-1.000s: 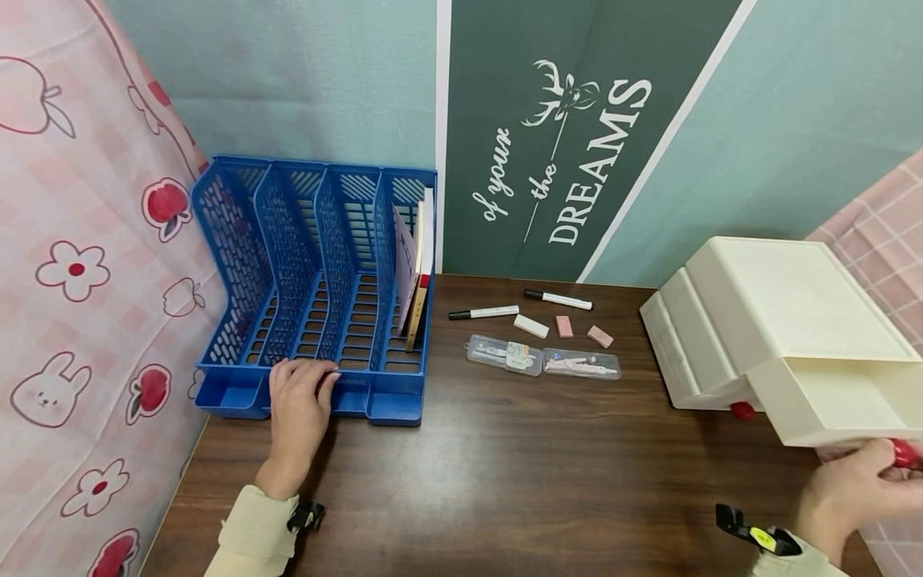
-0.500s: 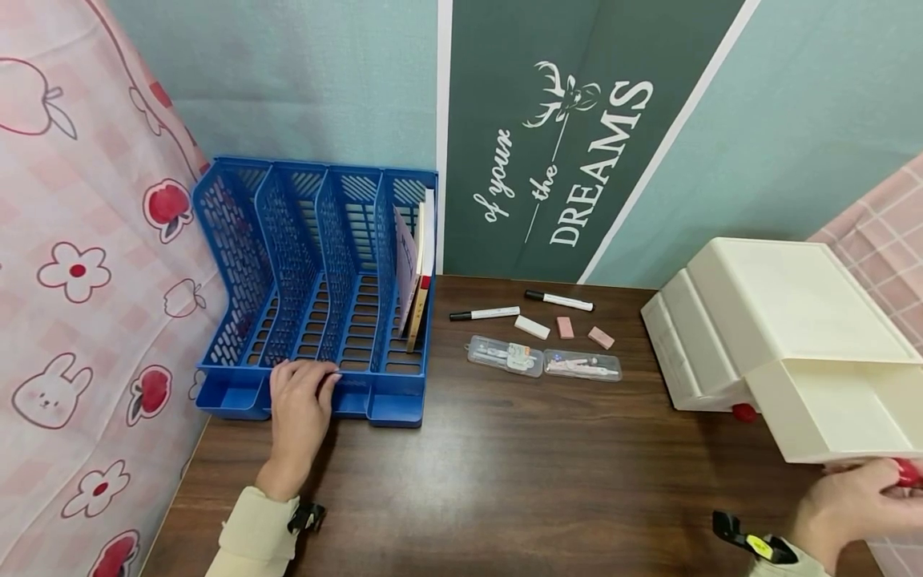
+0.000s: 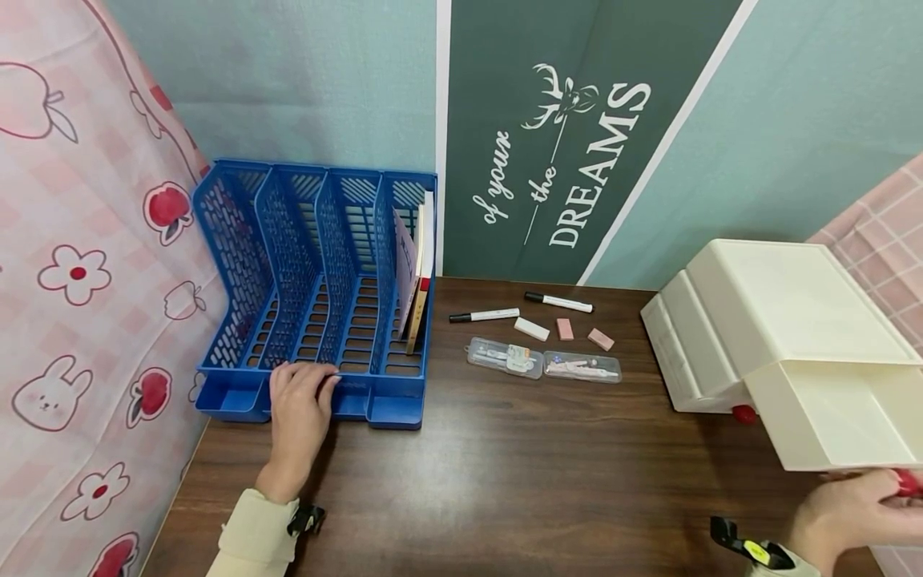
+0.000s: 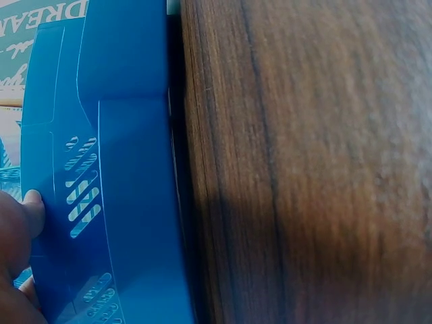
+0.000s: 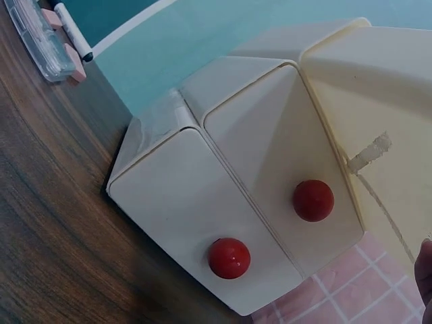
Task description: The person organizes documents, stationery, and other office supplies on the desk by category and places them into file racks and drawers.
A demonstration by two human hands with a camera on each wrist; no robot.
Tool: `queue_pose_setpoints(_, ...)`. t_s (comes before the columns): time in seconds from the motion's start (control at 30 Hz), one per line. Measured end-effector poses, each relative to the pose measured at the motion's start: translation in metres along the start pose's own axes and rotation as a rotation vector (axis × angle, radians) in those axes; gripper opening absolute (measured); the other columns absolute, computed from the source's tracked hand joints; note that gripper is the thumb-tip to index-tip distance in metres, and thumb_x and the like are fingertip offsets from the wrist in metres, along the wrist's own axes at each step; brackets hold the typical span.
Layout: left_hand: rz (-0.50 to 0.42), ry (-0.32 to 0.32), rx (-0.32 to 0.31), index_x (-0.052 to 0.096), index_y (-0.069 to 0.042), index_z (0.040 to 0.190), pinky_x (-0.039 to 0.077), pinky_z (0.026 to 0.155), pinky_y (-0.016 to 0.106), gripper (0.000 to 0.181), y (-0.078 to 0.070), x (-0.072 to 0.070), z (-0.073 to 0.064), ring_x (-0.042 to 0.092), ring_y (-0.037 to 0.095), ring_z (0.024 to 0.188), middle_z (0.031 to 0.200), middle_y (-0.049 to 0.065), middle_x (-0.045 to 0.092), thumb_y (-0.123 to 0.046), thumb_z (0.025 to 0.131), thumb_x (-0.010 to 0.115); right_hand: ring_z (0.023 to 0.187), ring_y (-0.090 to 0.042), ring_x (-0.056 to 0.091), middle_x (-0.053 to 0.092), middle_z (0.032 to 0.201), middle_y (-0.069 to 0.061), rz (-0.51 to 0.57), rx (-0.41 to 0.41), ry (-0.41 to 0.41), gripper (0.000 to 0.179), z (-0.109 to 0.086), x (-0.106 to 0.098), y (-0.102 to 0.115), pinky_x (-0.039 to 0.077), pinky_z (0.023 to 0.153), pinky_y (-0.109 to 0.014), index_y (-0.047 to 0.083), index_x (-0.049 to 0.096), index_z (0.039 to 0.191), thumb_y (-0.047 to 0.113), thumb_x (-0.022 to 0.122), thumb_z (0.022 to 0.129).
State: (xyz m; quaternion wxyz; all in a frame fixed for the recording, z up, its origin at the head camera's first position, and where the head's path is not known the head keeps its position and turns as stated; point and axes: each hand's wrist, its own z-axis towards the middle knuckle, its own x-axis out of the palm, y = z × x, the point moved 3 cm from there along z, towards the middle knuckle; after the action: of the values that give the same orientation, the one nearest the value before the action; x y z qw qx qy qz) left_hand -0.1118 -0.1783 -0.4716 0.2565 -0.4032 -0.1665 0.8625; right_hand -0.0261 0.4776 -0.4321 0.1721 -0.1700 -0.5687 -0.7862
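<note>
My left hand (image 3: 297, 421) grips the front edge of a blue desktop file rack (image 3: 395, 407), fingers over the top and thumb on the front panel. The left wrist view shows the thumb tip (image 4: 34, 206) at that panel's slots. At the right, my right hand (image 3: 844, 517) pinches the red knob (image 3: 906, 482) of the top drawer (image 3: 789, 421). This drawer stands pulled well out of a white drawer cabinet (image 3: 808, 292). In the right wrist view, the lower drawers, with red knobs (image 5: 229, 258), are closed, and only a sliver of the hand shows.
Books (image 3: 418, 280) stand in the rack's rightmost slot. Between rack and cabinet on the wooden table (image 3: 534, 481) lie two markers (image 3: 558, 302), a white eraser (image 3: 531, 328), two pink erasers (image 3: 565, 328) and a clear compass case (image 3: 505, 355) lying unfolded. Cloth-covered walls enclose the table.
The top drawer has come further out toward me, drawn by my right hand on its knob, slowing in the last half second. My left hand and the rack have stayed put.
</note>
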Motion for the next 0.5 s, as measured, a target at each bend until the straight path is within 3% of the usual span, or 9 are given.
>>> queue_pose_setpoints(0.2,-0.005,-0.005,0.007,0.074,0.001,0.094,0.032,0.106,0.06,0.011,-0.0006,-0.0004,-0.0007,0.057,0.039,0.097,0.093,0.018,0.074,0.004,0.084,0.078,0.11,-0.022,0.057,0.06,0.116,-0.017,-0.1,-0.105,0.062,0.03,-0.0019,-0.0067,-0.0057,0.043,0.092,-0.02,0.0,0.058,0.119,-0.006,0.045,0.092)
queue_pose_setpoints(0.33,-0.004,-0.004,0.003,0.074,0.001,0.094,0.032,0.106,0.061,0.012,0.0003,0.0002,-0.0012,0.057,0.039,0.098,0.094,0.018,0.074,0.004,0.084,0.079,0.111,-0.022,0.056,0.059,0.118,-0.017,-0.114,-0.106,0.075,0.029,-0.0017,-0.0086,-0.0067,0.043,0.092,-0.021,0.001,0.057,0.119,-0.005,0.046,0.093)
queue_pose_setpoints(0.5,-0.007,-0.008,0.006,0.074,0.001,0.094,0.032,0.106,0.061,0.012,0.0013,0.001,-0.0013,0.057,0.039,0.098,0.093,0.018,0.074,0.004,0.084,0.079,0.111,-0.015,0.054,0.057,0.119,-0.012,-0.227,-0.082,0.047,0.029,-0.0025,-0.0108,-0.0067,0.041,0.091,-0.016,0.003,0.056,0.123,0.0,0.049,0.095)
